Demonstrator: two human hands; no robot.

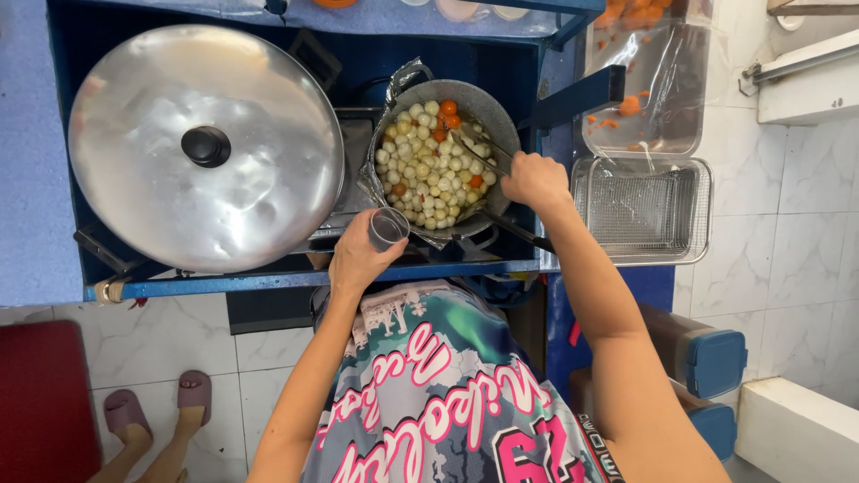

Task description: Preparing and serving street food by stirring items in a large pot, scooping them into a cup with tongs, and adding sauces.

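A grey pan (490, 105) on a stove holds several pale round balls (429, 174) and a few orange ones (449, 113). My right hand (534, 179) grips metal tongs (483, 148) whose tips reach in among the balls. My left hand (361, 259) holds a small clear plastic cup (388, 228) at the pan's near rim, its mouth facing up.
A large domed metal lid (206, 148) with a black knob covers a wok on the left. A wire mesh basket (642, 207) and a clear tray (640, 89) with orange bits sit at right. Blue-lidded boxes (707, 358) stand on the tiled floor. Another person's sandalled feet (157, 411) show bottom left.
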